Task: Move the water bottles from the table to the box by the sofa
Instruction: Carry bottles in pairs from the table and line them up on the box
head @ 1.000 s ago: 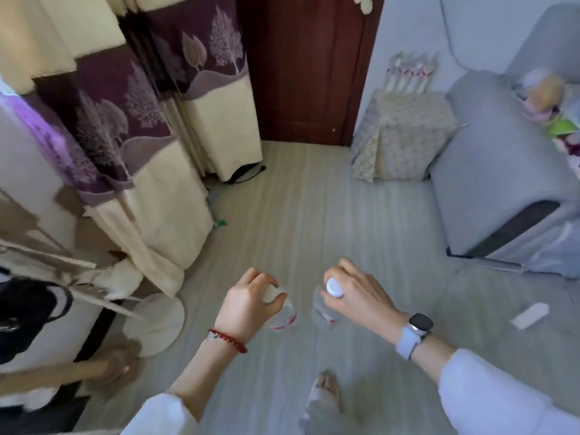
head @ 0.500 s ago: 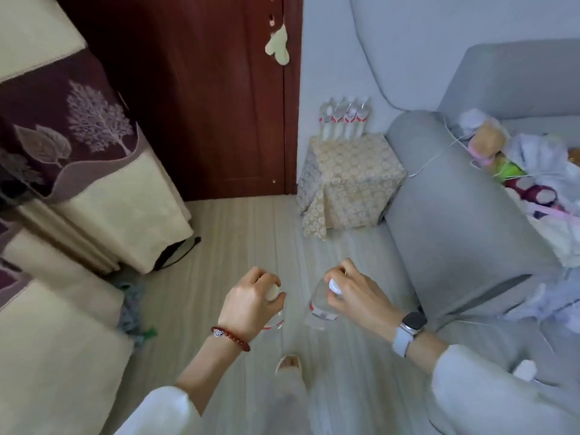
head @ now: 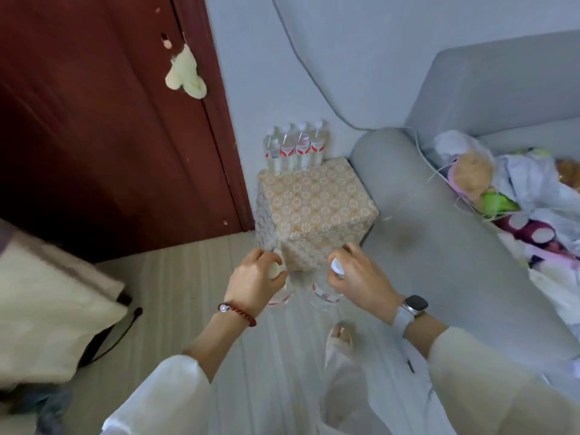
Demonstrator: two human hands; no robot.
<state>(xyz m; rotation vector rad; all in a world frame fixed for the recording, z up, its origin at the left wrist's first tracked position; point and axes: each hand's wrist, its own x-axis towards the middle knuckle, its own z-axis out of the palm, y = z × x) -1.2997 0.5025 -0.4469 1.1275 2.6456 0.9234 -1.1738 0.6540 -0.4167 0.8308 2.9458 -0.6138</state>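
My left hand (head: 255,282) grips the neck of a clear water bottle (head: 280,299) with a red and white label, which hangs down from it. In my right hand (head: 357,282) hangs a second such bottle (head: 324,295), held just under its white cap. Both hang above the floor, just in front of the box (head: 314,211), which is covered in a beige patterned cloth and stands beside the grey sofa's arm (head: 417,221). Several more bottles (head: 296,147) stand in a row on the box's far edge, against the wall.
A dark red door (head: 103,127) is at the left of the box, with a pale soft toy (head: 185,73) hanging on it. Clothes and toys (head: 508,196) lie on the sofa seat. A cream cushion (head: 47,302) sits at lower left. My foot (head: 340,337) is on the floor.
I have walked towards the box with both bottles; it has gone from far off at the upper right to just ahead of my hands. The curtain has left the view.
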